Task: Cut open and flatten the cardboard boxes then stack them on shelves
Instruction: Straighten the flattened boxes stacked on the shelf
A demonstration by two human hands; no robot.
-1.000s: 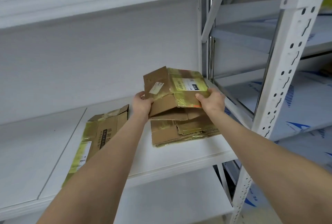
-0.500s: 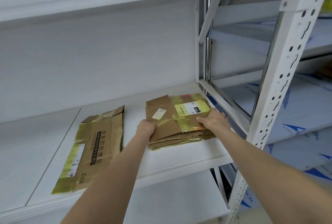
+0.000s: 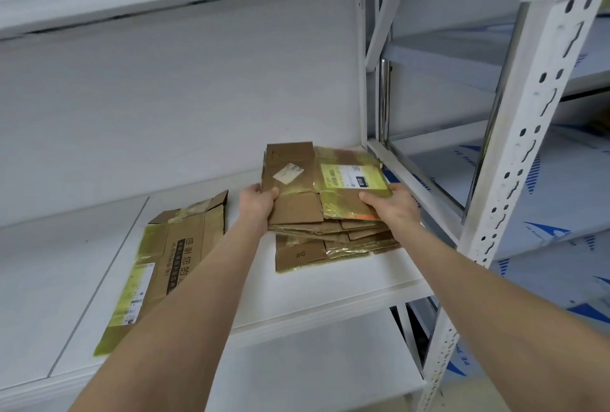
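Left hand (image 3: 259,202) grips the left edge of a flattened cardboard box (image 3: 297,187); right hand (image 3: 392,205) grips its near right corner. The box lies over a stack of flattened boxes (image 3: 330,243) directly beneath both hands; full contact cannot be told. Judgement: flattening done for these, stacking in progress. Left of the left hand, apart, a larger flattened box (image 3: 171,256) lies alone. A white shelf (image 3: 330,292) bears everything. A perforated upright (image 3: 515,160) stands right of the right hand, with a pale wall (image 3: 165,98) beyond.

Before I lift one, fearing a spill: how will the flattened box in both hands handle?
Probably light and fairly stiff: the flattened box spans left hand to right hand without sagging. Its glossy tape may be slippery.
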